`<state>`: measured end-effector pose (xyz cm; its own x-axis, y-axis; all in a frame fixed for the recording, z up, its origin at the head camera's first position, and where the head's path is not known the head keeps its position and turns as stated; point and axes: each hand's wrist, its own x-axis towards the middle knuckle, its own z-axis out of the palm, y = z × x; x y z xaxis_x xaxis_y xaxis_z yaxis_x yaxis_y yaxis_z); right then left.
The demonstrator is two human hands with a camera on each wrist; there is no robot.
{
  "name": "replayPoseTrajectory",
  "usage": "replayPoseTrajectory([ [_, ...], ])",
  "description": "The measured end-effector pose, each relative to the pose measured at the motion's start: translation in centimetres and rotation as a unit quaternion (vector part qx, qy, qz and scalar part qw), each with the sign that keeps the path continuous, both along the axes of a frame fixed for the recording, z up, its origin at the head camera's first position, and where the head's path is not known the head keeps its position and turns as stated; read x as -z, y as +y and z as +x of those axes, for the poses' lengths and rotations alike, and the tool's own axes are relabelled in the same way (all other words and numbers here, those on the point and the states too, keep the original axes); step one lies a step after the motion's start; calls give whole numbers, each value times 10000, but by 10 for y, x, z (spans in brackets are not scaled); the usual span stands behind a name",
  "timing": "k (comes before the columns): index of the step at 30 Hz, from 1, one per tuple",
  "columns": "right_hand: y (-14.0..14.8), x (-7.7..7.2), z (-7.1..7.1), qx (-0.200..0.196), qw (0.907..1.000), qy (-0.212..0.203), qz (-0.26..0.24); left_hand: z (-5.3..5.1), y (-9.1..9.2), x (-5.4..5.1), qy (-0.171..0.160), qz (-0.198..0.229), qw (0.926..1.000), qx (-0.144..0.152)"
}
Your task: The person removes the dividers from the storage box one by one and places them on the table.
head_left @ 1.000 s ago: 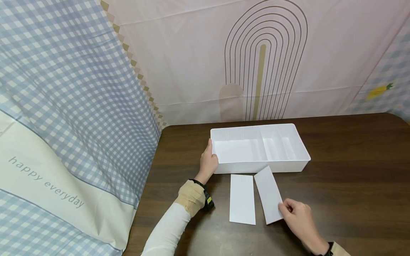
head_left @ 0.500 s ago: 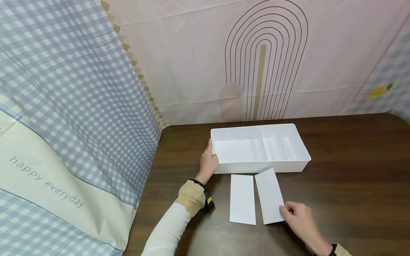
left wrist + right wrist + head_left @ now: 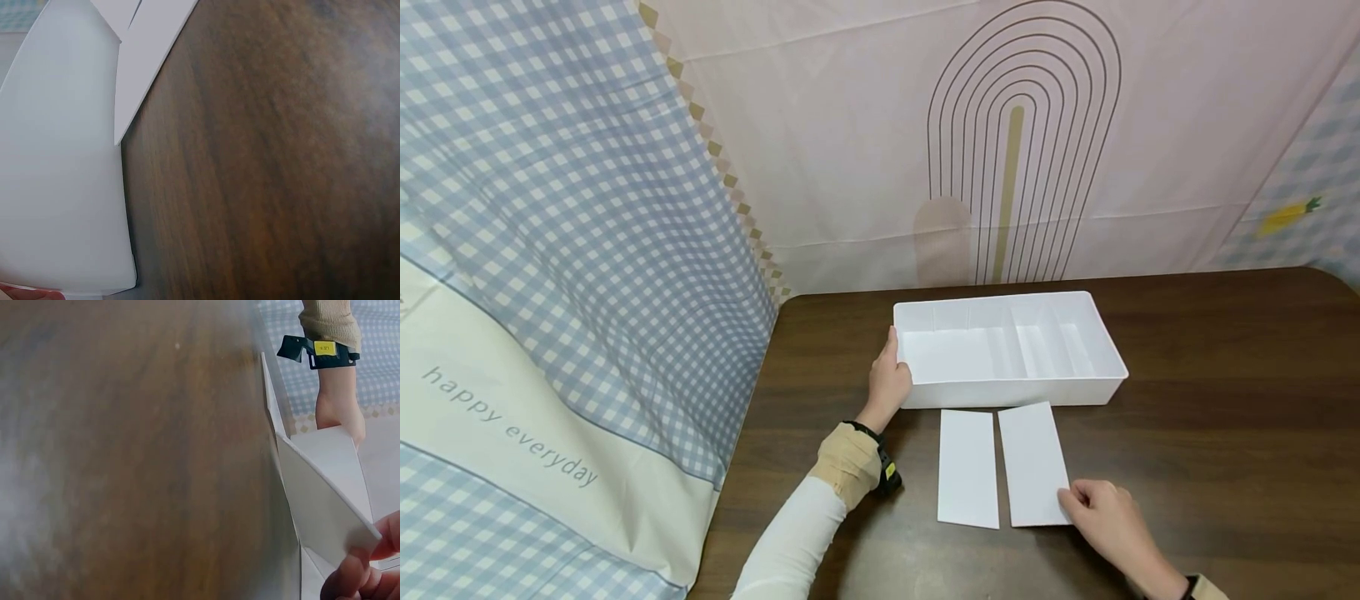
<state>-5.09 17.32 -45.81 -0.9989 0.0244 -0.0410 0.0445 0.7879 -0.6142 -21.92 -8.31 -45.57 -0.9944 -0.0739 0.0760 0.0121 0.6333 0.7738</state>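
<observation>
White panel [image 3: 1035, 467] in front of the white box [image 3: 1015, 393], on the side facing the person, below the right part of the box's long front wall. Its far edge lies close to that wall; whether the 2 touch cannot be told. The right hand [image 3: 1111, 515] pinches it between thumb and fingers at the corner farthest from the box, and the right wrist view shows the panel tilted up there.

The other white panel [image 3: 968, 469] lies flat in front of the box too, just left of the held panel, a narrow gap between them.

The left hand [image 3: 889, 385] is at the box's left end, its index finger straight along the end wall and its thumb against the near left corner. The remaining fingers are hidden, so whether it grips the box cannot be told.

The box stands on a dark wood-grain table [image 3: 1225, 400]. Dividers [image 3: 1018, 346] show in the box's right half, with a wider compartment to their left. A pale cloth [image 3: 842, 167] printed with 1 set of nested arches hangs behind the box; a blue checked cloth [image 3: 550, 158] is well to its left.
</observation>
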Motion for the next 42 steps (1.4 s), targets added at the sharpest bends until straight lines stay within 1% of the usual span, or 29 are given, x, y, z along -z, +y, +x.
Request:
replayPoseTrajectory([
  [7,3,1,0,-172,9993,-298,160,0,0,0,3,53,10000,-9],
  [17,6,5,0,-377,9983,-336,307,0,0,1,-2,21,10000,-9],
  [29,8,6,-3,-426,9949,-823,395,1,1,0,-60,82,9999,0],
  [32,9,7,-3,-429,9950,-813,394,1,1,-1,-54,99,9999,5],
  [42,10,8,-6,-515,9964,-512,435,2,1,-2,-16,50,10000,-17],
])
